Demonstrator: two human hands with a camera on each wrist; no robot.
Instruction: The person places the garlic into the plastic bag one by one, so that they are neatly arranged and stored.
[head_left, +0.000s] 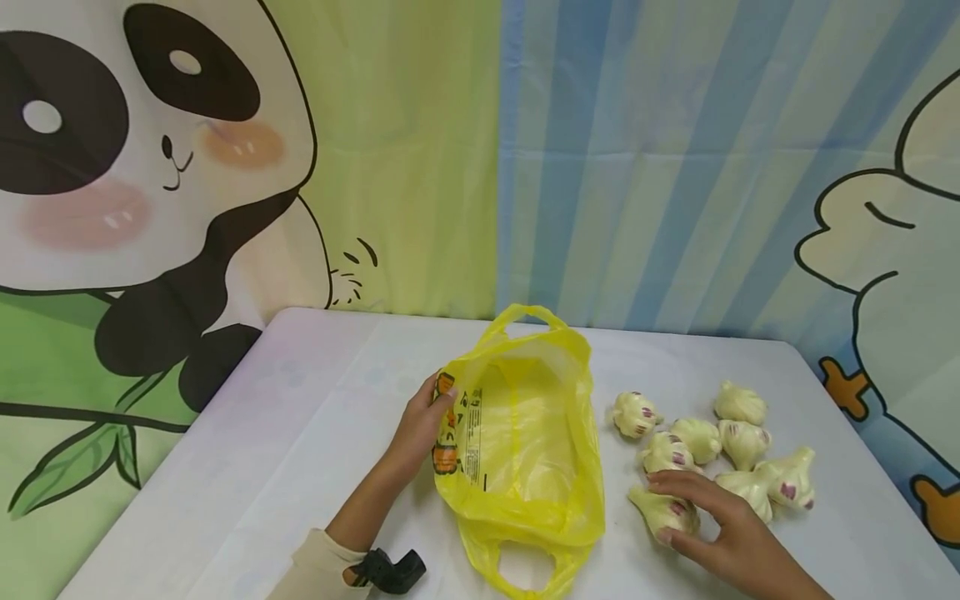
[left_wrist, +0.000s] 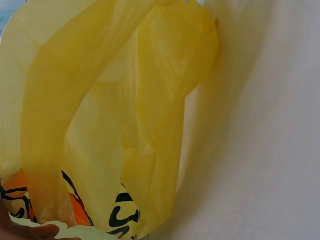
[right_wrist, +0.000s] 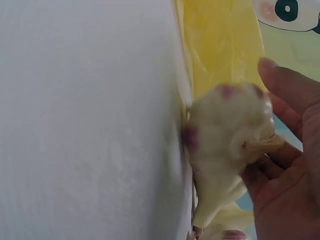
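Observation:
A yellow plastic bag (head_left: 517,433) lies on the table with its mouth open toward me and handle loops at the far and near ends. My left hand (head_left: 423,421) pinches its left rim beside the orange and black print. In the left wrist view, the bag (left_wrist: 110,100) fills much of the frame, with fingertips (left_wrist: 47,231) at the lower left. To the right, my right hand (head_left: 723,529) spreads thumb and fingers around the nearest garlic bulb (head_left: 667,512). In the right wrist view the thumb stands apart from this garlic bulb (right_wrist: 225,130), other fingers partly behind it.
Several more garlic bulbs (head_left: 742,442) lie grouped behind and right of the right hand. A black wrist mount (head_left: 390,573) sits on the left sleeve. The white table (head_left: 300,467) ends at a cartoon-printed curtain (head_left: 405,150).

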